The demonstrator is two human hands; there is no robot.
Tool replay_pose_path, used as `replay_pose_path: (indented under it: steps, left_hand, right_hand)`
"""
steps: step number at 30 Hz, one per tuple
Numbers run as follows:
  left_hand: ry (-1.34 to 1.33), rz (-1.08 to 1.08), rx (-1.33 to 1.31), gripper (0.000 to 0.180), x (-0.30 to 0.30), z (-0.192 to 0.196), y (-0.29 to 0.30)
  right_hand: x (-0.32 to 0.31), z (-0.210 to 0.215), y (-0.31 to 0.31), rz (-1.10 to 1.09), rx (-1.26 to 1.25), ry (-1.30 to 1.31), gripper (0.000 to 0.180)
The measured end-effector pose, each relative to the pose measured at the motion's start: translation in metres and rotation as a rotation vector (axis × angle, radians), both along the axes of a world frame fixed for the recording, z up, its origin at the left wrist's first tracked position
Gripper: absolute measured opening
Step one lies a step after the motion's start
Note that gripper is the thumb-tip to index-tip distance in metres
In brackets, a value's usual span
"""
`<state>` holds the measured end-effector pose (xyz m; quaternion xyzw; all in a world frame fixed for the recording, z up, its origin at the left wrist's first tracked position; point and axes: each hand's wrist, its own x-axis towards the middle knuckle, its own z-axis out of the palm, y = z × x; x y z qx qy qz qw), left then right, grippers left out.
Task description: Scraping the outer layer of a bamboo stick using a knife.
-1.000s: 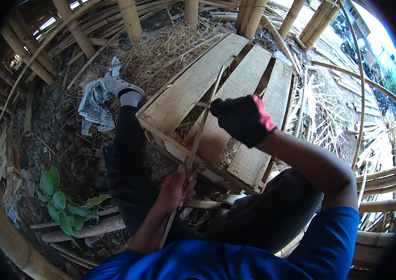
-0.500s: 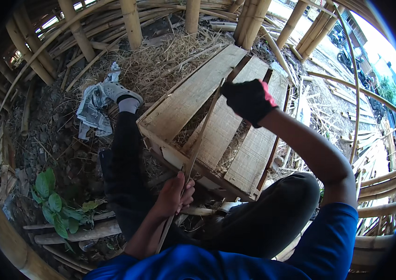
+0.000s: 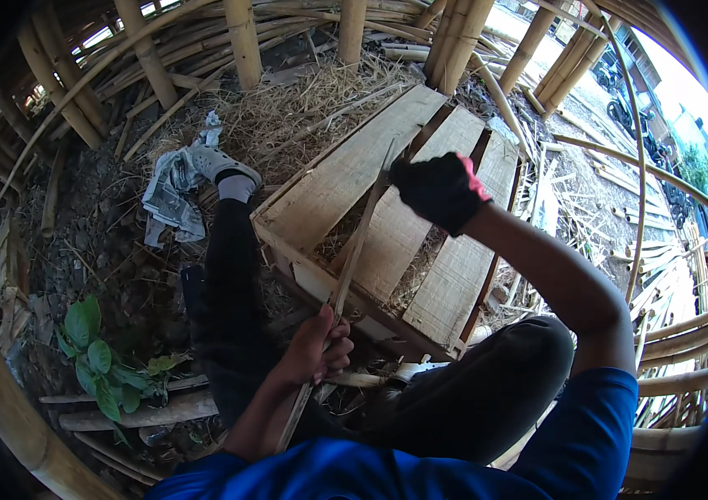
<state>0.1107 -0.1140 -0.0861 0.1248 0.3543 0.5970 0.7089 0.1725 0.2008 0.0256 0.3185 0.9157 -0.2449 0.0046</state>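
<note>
**Bamboo strip held taut over a wooden pallet**

A long, thin bamboo strip (image 3: 352, 262) runs slantwise across the near corner of the wooden pallet (image 3: 329, 187), its upper end out over the planks and its lower end down by the person's lap. The bare left hand (image 3: 314, 348), just below the pallet's near edge, has its fingers (image 3: 339, 348) curled tight around the strip's lower part. The gloved right hand (image 3: 440, 192), above the pallet's middle planks, is closed at the strip's upper end; whether it also holds a blade there cannot be told.

The likely trouble is at the bare hand: if the strip slides or splits along its length, a raw edge could cut the unprotected fingers. The strip could also snap where it bows between the two grips if pulled unevenly.

Beyond the pallet's far edge lies dry straw (image 3: 287, 117) and upright bamboo poles (image 3: 241, 42). Left of the pallet, the person's shoe (image 3: 220, 162) rests on crumpled newspaper (image 3: 169, 196).
</note>
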Motion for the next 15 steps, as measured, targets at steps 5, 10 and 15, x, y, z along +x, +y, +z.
replay_pose_path:
  steps: [5,10,15]
  left_hand:
    - [-0.009,-0.008,0.041,0.058,-0.003,-0.011,-0.001]
    - [-0.071,0.006,0.028,0.057,0.000,0.002,-0.006]
    - [0.285,0.165,-0.037,0.046,0.010,0.004,0.000]
  right_hand:
    - [0.007,-0.004,-0.047,0.418,0.411,0.081,0.025]
    - [-0.015,0.050,-0.035,-0.238,-0.138,-0.068,0.035]
    - [0.013,0.008,-0.042,0.024,-0.169,0.086,0.035]
